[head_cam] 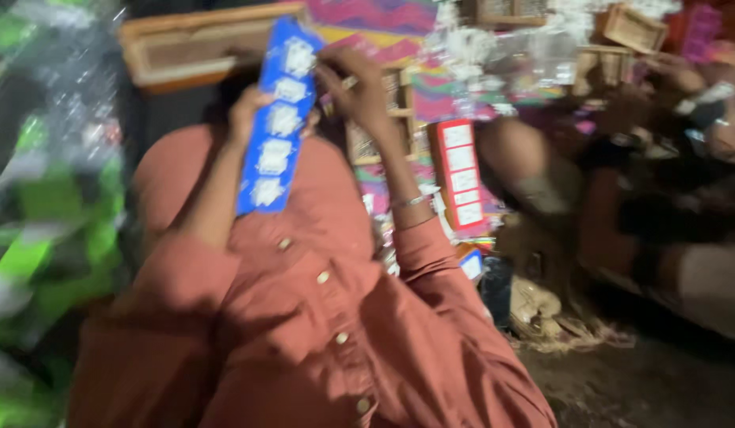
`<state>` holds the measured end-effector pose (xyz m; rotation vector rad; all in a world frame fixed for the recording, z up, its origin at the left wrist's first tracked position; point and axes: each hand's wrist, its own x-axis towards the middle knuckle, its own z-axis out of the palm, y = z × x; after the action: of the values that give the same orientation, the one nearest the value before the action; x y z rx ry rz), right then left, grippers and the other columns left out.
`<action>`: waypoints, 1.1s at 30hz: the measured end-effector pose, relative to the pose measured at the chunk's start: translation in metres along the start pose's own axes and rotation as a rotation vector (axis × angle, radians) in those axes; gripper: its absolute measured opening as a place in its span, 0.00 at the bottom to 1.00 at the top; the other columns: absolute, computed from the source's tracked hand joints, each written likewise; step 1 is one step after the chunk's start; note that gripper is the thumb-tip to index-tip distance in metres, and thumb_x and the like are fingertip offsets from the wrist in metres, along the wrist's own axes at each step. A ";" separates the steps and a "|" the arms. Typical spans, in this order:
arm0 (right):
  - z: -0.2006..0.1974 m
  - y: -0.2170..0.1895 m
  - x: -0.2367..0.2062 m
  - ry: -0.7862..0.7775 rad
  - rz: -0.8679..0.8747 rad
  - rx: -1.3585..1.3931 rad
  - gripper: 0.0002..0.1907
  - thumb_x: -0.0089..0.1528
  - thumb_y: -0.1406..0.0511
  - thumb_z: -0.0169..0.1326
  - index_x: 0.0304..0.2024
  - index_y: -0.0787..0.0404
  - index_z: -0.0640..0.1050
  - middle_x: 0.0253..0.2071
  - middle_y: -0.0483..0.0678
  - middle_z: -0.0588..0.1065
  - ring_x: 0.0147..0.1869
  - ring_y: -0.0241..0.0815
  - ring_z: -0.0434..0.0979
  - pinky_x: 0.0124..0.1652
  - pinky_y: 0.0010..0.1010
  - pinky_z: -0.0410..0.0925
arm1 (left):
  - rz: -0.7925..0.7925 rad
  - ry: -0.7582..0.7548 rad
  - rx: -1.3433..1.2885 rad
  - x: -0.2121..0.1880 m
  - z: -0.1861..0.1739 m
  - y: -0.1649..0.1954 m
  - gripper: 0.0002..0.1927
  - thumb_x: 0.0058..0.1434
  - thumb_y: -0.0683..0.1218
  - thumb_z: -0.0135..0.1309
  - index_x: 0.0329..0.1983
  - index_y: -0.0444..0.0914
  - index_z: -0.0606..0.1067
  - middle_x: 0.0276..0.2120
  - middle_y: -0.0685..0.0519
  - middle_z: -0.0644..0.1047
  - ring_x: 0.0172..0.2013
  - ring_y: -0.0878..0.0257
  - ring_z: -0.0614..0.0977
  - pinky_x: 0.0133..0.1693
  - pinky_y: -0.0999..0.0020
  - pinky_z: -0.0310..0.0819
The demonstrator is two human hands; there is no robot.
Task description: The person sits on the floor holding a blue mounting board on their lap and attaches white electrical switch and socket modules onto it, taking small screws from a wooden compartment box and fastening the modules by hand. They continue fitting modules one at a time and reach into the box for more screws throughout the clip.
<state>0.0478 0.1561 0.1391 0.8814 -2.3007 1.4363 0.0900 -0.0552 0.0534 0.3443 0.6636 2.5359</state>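
A person in a rust shirt (304, 317) faces the camera, both hands raised. One hand (248, 111) and the other (359, 87) hold a blue card (276, 119) of white pieces upright before the head. The wearer's own hands are out of view, so their grip cannot be told.

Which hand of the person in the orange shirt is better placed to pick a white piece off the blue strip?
Probably their own left hand, with the bracelet: its fingers sit at the top of the blue strip, while the right hand steadies it.

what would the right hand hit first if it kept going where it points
The right hand would meet the blue card; its fingertips seem almost on its top, though blur hides contact.
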 end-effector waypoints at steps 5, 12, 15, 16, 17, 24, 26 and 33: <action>0.015 -0.003 -0.011 0.143 -0.084 -0.072 0.07 0.64 0.66 0.61 0.44 0.61 0.79 0.38 0.48 0.78 0.40 0.42 0.79 0.41 0.33 0.71 | -0.027 0.015 -0.095 -0.007 0.014 0.006 0.41 0.59 0.55 0.55 0.74 0.32 0.63 0.58 0.43 0.74 0.47 0.47 0.78 0.46 0.54 0.75; 0.014 -0.015 -0.015 0.184 -0.096 -0.177 0.08 0.64 0.62 0.61 0.43 0.58 0.79 0.39 0.47 0.77 0.43 0.47 0.79 0.43 0.37 0.71 | -0.034 0.020 -0.057 -0.005 0.037 0.013 0.40 0.61 0.55 0.53 0.74 0.34 0.62 0.61 0.46 0.71 0.47 0.48 0.75 0.43 0.56 0.72; 0.012 -0.013 -0.013 0.160 -0.105 -0.198 0.09 0.64 0.62 0.61 0.42 0.59 0.79 0.37 0.48 0.76 0.42 0.48 0.79 0.43 0.38 0.71 | -0.040 0.008 -0.087 -0.004 0.042 0.013 0.39 0.61 0.55 0.53 0.75 0.37 0.61 0.61 0.48 0.70 0.46 0.49 0.74 0.44 0.56 0.72; 0.012 -0.011 -0.012 0.156 -0.105 -0.199 0.09 0.64 0.62 0.61 0.42 0.59 0.79 0.36 0.48 0.75 0.42 0.48 0.78 0.43 0.38 0.70 | -0.038 0.001 -0.090 -0.004 0.042 0.013 0.39 0.61 0.54 0.53 0.75 0.37 0.61 0.61 0.48 0.70 0.46 0.49 0.74 0.44 0.56 0.72; 0.011 -0.011 -0.013 0.139 -0.106 -0.217 0.09 0.64 0.62 0.62 0.41 0.59 0.79 0.35 0.48 0.75 0.41 0.48 0.78 0.42 0.39 0.70 | -0.039 -0.001 -0.095 -0.004 0.041 0.013 0.39 0.61 0.54 0.53 0.75 0.36 0.61 0.61 0.49 0.70 0.47 0.49 0.74 0.44 0.56 0.72; 0.017 -0.015 -0.026 0.161 -0.012 -0.131 0.10 0.65 0.61 0.59 0.45 0.59 0.77 0.43 0.50 0.76 0.48 0.48 0.77 0.49 0.38 0.70 | -0.041 -0.004 -0.164 -0.004 0.025 0.008 0.34 0.64 0.54 0.52 0.70 0.34 0.63 0.55 0.46 0.72 0.49 0.47 0.75 0.46 0.54 0.72; 0.026 -0.019 -0.032 0.235 0.071 -0.010 0.15 0.69 0.59 0.54 0.53 0.60 0.75 0.52 0.53 0.74 0.58 0.49 0.73 0.58 0.39 0.67 | -0.056 0.013 -0.149 -0.004 0.020 0.007 0.34 0.64 0.54 0.51 0.70 0.33 0.64 0.54 0.42 0.74 0.48 0.47 0.76 0.46 0.53 0.73; 0.052 -0.011 -0.051 0.153 0.229 0.357 0.24 0.76 0.57 0.44 0.72 0.58 0.69 0.79 0.60 0.57 0.84 0.53 0.54 0.77 0.43 0.51 | 0.006 0.069 -0.176 -0.011 0.012 0.001 0.35 0.64 0.53 0.50 0.73 0.34 0.66 0.55 0.40 0.76 0.47 0.47 0.78 0.45 0.52 0.73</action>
<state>0.0978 0.1245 0.0954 0.5807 -2.1212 1.9821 0.1035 -0.0567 0.0629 0.1985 0.4597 2.5987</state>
